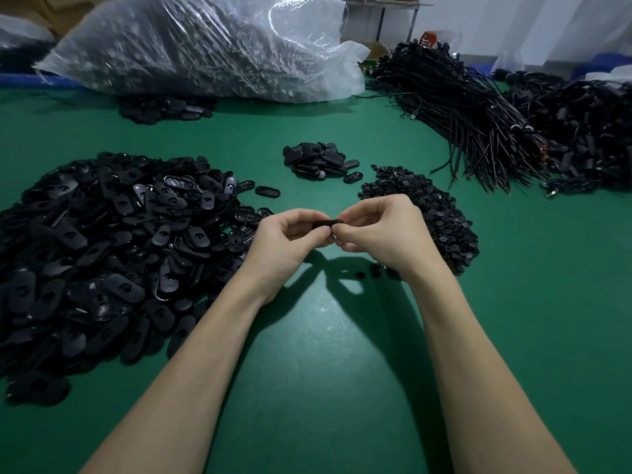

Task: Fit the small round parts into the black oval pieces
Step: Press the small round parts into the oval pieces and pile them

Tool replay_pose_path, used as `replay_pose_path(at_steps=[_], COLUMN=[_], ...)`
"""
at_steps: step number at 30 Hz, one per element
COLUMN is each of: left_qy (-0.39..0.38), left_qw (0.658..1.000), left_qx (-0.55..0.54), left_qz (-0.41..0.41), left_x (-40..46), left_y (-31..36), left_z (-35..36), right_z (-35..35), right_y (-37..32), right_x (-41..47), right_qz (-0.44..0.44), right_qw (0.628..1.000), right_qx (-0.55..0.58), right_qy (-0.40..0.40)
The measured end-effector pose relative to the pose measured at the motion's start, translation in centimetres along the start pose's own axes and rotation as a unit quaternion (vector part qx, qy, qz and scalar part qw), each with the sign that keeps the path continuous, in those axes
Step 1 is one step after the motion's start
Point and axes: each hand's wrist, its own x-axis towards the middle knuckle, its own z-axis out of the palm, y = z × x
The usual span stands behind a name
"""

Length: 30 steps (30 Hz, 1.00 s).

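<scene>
Between the hands, a black oval piece (326, 223) is pinched edge-on by left hand (290, 239) and right hand (379, 234); any round part is hidden. Uneven pressure could pop it loose.

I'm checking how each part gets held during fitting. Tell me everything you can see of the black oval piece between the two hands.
The black oval piece is seen edge-on, so it shows only as a thin, flat, dark strip, matte like plastic. It lies roughly level above the green table, touching nothing but fingers: the left hand pinches its left end and the right hand pinches its right end. Its hole and any round part in it are hidden.
</scene>
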Motion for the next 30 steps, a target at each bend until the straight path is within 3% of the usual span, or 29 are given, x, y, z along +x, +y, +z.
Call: replay_pose_path(at_steps=[5, 10, 14, 18, 24, 30], left_qy=[0.020, 0.049, 0.060, 0.092, 0.119, 0.113], left_qw=[0.998, 0.995, 0.997, 0.995, 0.990, 0.991], left_qx=[0.057, 0.083, 0.037, -0.029, -0.071, -0.061], left_qz=[0.009, 0.016, -0.010, -0.035, -0.038, -0.042], left_x=[0.1, 0.2, 0.2, 0.6, 1.0, 1.0], left_y=[-0.1, -0.3, -0.3, -0.4, -0.3, -0.2], left_z=[0.3, 0.7, 0.9, 0.8, 1.0, 1.1], right_z=[0.9, 1.5, 0.6, 0.6, 1.4, 2.9], right_y=[0.6, 0.9, 0.9, 1.3, 0.4, -2.1], right_x=[0.1, 0.2, 0.4, 1.3, 5.8, 13.6], right_qz=[-0.029, -0.033, -0.064, -0.132, -0.093, -0.018], right_qw=[0.996, 0.995, 0.995, 0.975, 0.970, 0.974], right_qx=[-0.083, -0.091, -0.070, -0.177, -0.196, -0.184], right_qy=[0.024, 0.039, -0.008, 0.001, 0.106, 0.133])
